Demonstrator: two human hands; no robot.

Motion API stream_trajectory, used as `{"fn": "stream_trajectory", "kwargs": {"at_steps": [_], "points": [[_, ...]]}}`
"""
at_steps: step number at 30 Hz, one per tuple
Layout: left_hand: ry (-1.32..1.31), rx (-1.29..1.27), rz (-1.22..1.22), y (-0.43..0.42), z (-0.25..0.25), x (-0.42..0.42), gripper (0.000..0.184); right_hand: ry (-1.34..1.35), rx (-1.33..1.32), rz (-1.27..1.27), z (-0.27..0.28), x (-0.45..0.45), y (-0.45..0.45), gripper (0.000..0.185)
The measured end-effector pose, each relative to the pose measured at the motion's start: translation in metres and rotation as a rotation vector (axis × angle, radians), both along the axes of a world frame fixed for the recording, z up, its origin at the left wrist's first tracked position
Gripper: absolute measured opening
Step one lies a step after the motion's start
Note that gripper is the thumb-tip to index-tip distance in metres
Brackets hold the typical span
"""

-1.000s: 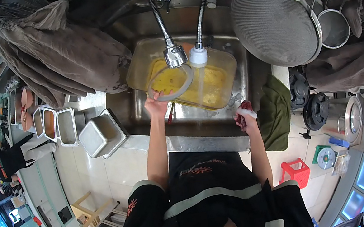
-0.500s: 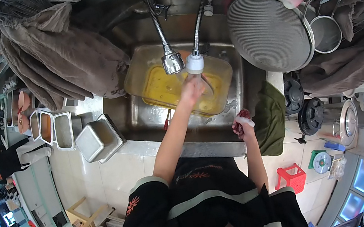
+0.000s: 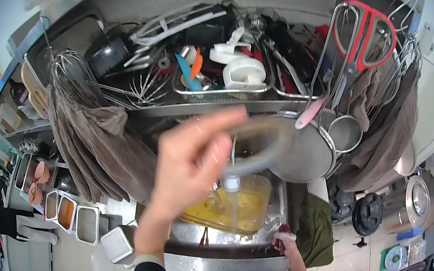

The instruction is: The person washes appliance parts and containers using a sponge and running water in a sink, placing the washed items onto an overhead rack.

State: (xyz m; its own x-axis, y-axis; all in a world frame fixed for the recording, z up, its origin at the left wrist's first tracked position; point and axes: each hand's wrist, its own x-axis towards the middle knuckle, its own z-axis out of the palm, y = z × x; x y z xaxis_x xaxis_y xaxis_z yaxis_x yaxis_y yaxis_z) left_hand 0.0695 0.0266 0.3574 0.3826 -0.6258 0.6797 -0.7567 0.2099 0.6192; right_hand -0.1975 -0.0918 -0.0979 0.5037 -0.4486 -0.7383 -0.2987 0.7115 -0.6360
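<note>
My left hand [image 3: 183, 158] is raised above the sink, blurred by motion. Its thumb and fingers pinch a round rimmed thing [image 3: 256, 166], too smeared to name its kind. Down by the sink's front right edge, my right hand [image 3: 287, 243] is closed around a dark red scrubber [image 3: 284, 229] with something white like foam on it. Below my left hand, a clear plastic tub [image 3: 263, 191] holding yellow liquid stands in the steel sink [image 3: 222, 238]. Water runs into it from a white-tipped tap hose [image 3: 231, 183].
A rack [image 3: 194, 105] of whisks and tools spans the back. Grey cloths [image 3: 99, 149] hang at left. A large strainer [image 3: 303, 155] and red-handled scissors [image 3: 366, 33] hang at right. A green cloth [image 3: 316, 228] drapes the right edge; metal pans [image 3: 117, 244] stand left.
My left hand has risen out of the tub toward the rack, bringing the round rimmed thing up with it. The view has tilted up. My right hand still grips the scrubber.
</note>
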Motion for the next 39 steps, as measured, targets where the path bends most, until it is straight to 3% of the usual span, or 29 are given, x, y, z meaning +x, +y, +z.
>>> {"fn": "stream_trajectory", "kwargs": {"at_steps": [3,5,7,9,11,13,14,15,17,19,20,21,22,24,26,28,31,33,35,36,37,39], "points": [[-0.519,-0.341,0.199,-0.027,0.072,0.031,0.025,-0.053,-0.008,0.042,-0.006,-0.001,-0.001,0.01],[-0.784,-0.184,0.425,-0.047,0.096,0.05,0.026,-0.043,0.008,-0.044,0.013,0.003,0.004,0.008],[-1.325,-0.392,0.424,-0.088,0.105,0.117,0.028,-0.055,0.0,-0.052,0.028,0.007,0.005,0.008],[-1.537,-0.366,0.508,-0.097,0.095,0.155,0.021,-0.043,0.006,-0.052,0.015,0.005,0.001,0.008],[-1.091,0.663,0.748,-0.106,0.082,0.189,0.042,-0.063,0.003,-0.082,0.016,0.009,0.0,0.009],[-0.976,0.38,1.026,-0.102,0.046,0.216,0.038,-0.067,-0.036,-0.007,0.017,0.01,-0.005,0.009],[-0.761,0.559,1.047,-0.091,0.053,0.185,0.041,-0.069,-0.113,-0.105,0.023,0.016,-0.003,0.011],[-0.751,0.415,0.93,-0.07,0.031,0.171,0.034,-0.088,-0.128,-0.008,0.045,0.019,-0.005,0.016],[-0.738,0.126,0.694,-0.032,-0.011,0.144,0.019,-0.104,-0.032,-0.2,0.05,0.028,-0.008,0.023],[-0.725,-0.173,0.43,-0.003,-0.052,0.107,0.01,-0.016,-0.094,-0.236,0.035,0.034,-0.016,0.031],[-0.944,0.143,0.394,0.026,-0.093,0.082,0.002,0.012,-0.149,-0.269,0.043,0.043,-0.014,0.032],[-1.084,-0.126,0.206,0.048,-0.152,0.076,0.013,0.011,-0.177,-0.243,0.046,0.044,-0.015,0.027],[-0.864,0.187,0.019,0.069,-0.207,0.062,0.015,0.0,-0.221,-0.224,0.058,0.046,-0.014,0.022],[-0.597,0.663,0.237,0.095,-0.33,0.076,0.009,-0.042,-0.335,-0.196,0.064,0.052,-0.01,0.018],[-0.462,0.304,0.742,0.098,-0.398,0.135,0.018,-0.029,-0.373,-0.162,0.085,0.061,-0.003,0.018],[-0.339,0.47,0.984,0.117,-0.473,0.184,0.022,-0.026,-0.407,-0.14,0.072,0.061,-0.006,0.023],[0.105,0.778,0.777,0.133,-0.506,0.207,0.024,-0.039,-0.297,-0.048,0.116,0.099,0.016,0.027],[0.323,0.828,0.626,0.138,-0.482,0.201,0.026,-0.111,-0.363,-0.018,0.098,0.13,0.027,0.03],[0.087,0.717,0.732,0.16,-0.497,0.18,0.027,-0.007,-0.349,0.235,0.084,0.162,0.031,0.027],[-0.087,0.659,0.763,0.169,-0.499,0.162,0.026,0.098,-0.387,0.431,0.031,0.158,0.026,0.027],[-0.265,0.599,0.809,0.179,-0.501,0.145,0.025,0.16,-0.52,0.608,-0.019,0.148,0.023,0.028],[-0.269,0.556,0.806,0.191,-0.492,0.118,0.024,0.238,-0.902,0.927,-0.096,0.13,0.022,0.029]]}}
